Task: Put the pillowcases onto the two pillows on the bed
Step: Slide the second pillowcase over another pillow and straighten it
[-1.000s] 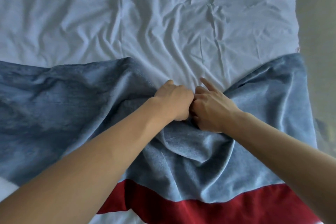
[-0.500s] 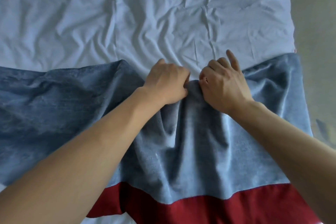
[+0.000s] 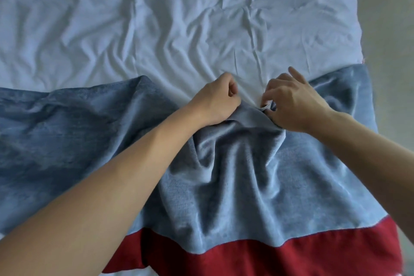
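Observation:
A blue velvety pillowcase lies spread across the near part of the bed, partly over a red pillow whose near edge sticks out from under it. My left hand is a fist gripping the far edge of the blue fabric near its middle. Close beside it, my right hand pinches the same edge, where a small white tag or seam shows, with its index finger lifted. The fabric bunches into folds between and below both hands.
A wrinkled white sheet covers the bed beyond the pillowcase. The bed's right edge meets a beige floor. A darker blue stretch of fabric extends to the left edge of the view.
Both hands have pushed the pillowcase's far edge further up the bed and moved slightly apart. The right hand now pinches the edge at a small white tag.

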